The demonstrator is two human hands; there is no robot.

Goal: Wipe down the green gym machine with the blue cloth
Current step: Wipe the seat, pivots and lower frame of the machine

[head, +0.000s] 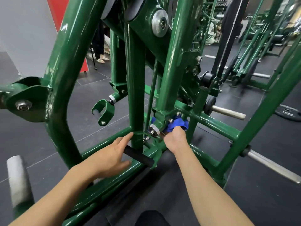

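The green gym machine (136,88) fills the view with thick glossy tubes rising from a low base frame. My right hand (175,139) grips the bunched blue cloth (176,123) and presses it against a bolted joint at the foot of an upright post. My left hand (112,154) lies with straight fingers over a short black handle (138,155) on the base; the fingertips touch the central green post. The right hand's fingers are hidden in the cloth.
Bare steel weight pegs (228,112) stick out to the right, with a black weight plate (289,112) on the dark floor. A grey foam roller (17,180) sits low left. More green machines stand at the back right. A person's feet (101,59) show behind the frame.
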